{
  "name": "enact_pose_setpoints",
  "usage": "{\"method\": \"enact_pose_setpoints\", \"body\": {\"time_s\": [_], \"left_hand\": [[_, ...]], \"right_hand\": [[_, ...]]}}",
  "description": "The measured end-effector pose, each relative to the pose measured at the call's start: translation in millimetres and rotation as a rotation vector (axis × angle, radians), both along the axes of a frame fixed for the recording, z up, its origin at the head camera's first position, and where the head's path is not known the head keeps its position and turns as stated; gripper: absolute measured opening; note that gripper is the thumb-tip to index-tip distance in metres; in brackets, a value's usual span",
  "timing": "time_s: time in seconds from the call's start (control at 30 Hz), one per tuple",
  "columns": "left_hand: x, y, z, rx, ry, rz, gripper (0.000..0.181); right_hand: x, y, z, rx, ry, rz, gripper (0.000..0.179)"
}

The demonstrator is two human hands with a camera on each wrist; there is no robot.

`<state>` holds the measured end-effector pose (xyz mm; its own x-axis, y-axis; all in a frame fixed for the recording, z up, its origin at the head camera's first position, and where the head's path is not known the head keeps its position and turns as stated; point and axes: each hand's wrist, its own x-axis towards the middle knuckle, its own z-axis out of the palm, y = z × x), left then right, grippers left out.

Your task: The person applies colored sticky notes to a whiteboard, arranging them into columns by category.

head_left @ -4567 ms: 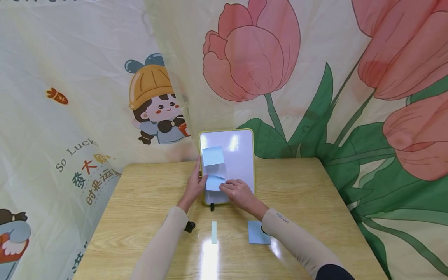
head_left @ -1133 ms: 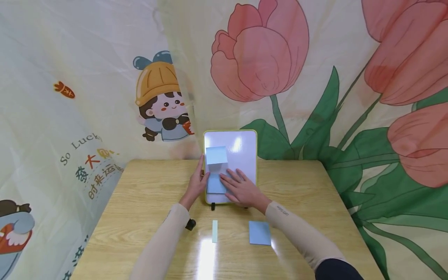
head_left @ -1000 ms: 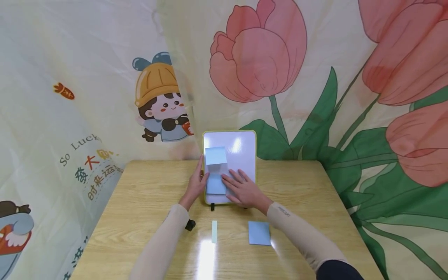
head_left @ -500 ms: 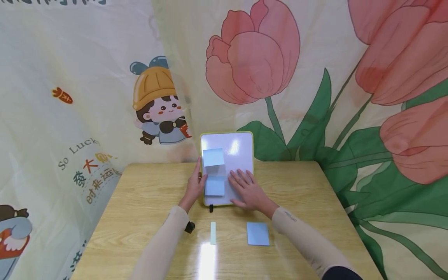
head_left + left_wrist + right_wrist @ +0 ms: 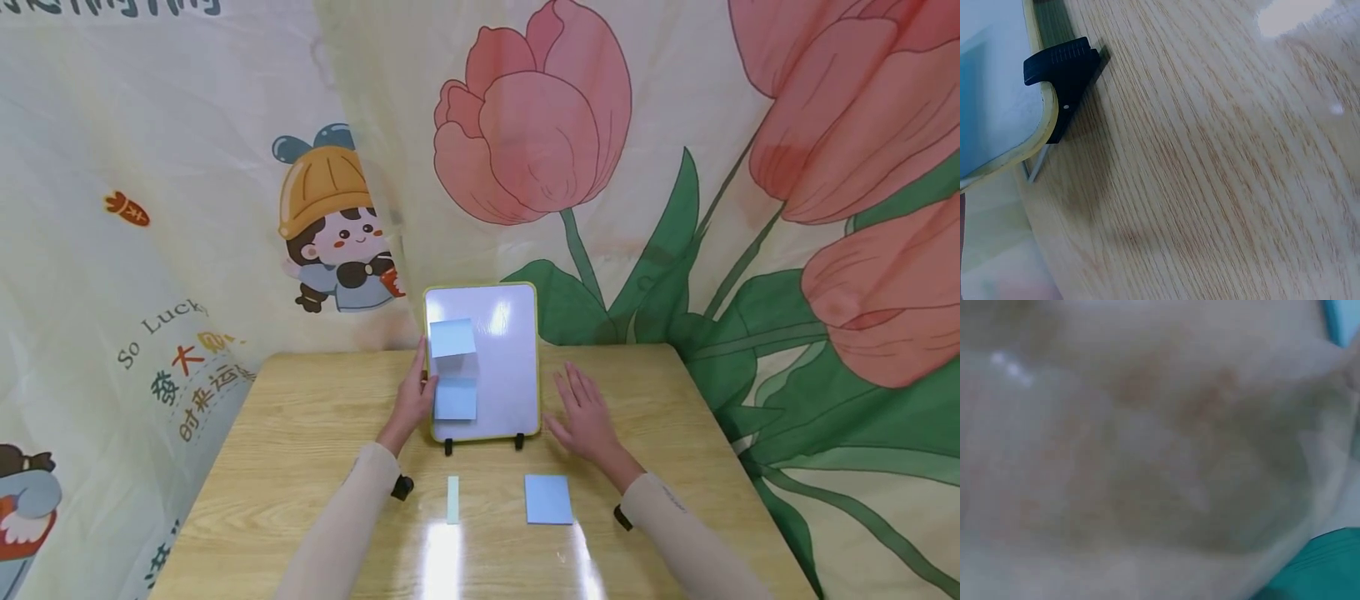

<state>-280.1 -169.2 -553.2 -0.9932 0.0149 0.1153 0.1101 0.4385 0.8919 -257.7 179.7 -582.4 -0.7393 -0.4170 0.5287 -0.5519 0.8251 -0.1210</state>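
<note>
A small whiteboard (image 5: 507, 367) with a yellow rim stands upright at the back of the table. Two light blue sticky notes cling to its left half: the upper note (image 5: 453, 337) lifts at its bottom edge, and the lower note (image 5: 455, 400) lies flatter. My left hand (image 5: 412, 403) holds the board's left edge, thumb toward the front and fingers along the side. To the right of the board, apart from it, my right hand (image 5: 587, 418) is spread with straight fingers and holds nothing. In the left wrist view, a black foot (image 5: 1063, 81) clasps the board's bottom rim. The right wrist view is blurred.
On the wooden table (image 5: 315, 500), a blue sticky-note pad (image 5: 548, 500) lies in front of the board. A pale green strip (image 5: 453, 500) is left of the pad. Behind the table hangs a printed cloth (image 5: 660, 125) with tulips.
My right hand has gone from pressing the lower note, over the board's face, to the table's right side. The lower note stays stuck. My left hand keeps its hold on the board.
</note>
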Motion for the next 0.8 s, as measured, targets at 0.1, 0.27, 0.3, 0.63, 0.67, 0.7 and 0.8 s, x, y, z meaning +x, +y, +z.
{"method": "enact_pose_setpoints", "body": {"time_s": [0.1, 0.27, 0.3, 0.63, 0.67, 0.7, 0.8], "left_hand": [[-0.1, 0.9, 0.6, -0.006, -0.006, -0.001, 0.075], [-1.4, 1.3, 0.1, -0.012, -0.024, 0.002, 0.075], [-1.5, 1.2, -0.3, -0.014, -0.026, 0.001, 0.075], [22.2, -13.6, 6.3, -0.187, 0.104, 0.070, 0.079], [26.1, -17.9, 5.9, -0.240, 0.114, 0.088, 0.081], [30.0, -22.3, 5.3, -0.285, 0.116, 0.100, 0.083], [44.4, -36.2, 1.0, -0.408, 0.073, 0.113, 0.084]], "right_hand": [[8.8, 15, -6.8, -0.044, -0.094, -0.054, 0.076], [21.8, 33, -18.3, -0.095, -0.142, -0.128, 0.071], [23.6, 36, -20.2, -0.105, -0.145, -0.138, 0.071], [45.9, 53, -24.3, -0.072, -0.246, -0.276, 0.076], [48.3, 54, -24.5, -0.070, -0.263, -0.286, 0.077], [50.5, 56, -24.7, -0.068, -0.279, -0.293, 0.077], [56.1, 61, -26.9, -0.069, -0.313, -0.306, 0.076]]}}
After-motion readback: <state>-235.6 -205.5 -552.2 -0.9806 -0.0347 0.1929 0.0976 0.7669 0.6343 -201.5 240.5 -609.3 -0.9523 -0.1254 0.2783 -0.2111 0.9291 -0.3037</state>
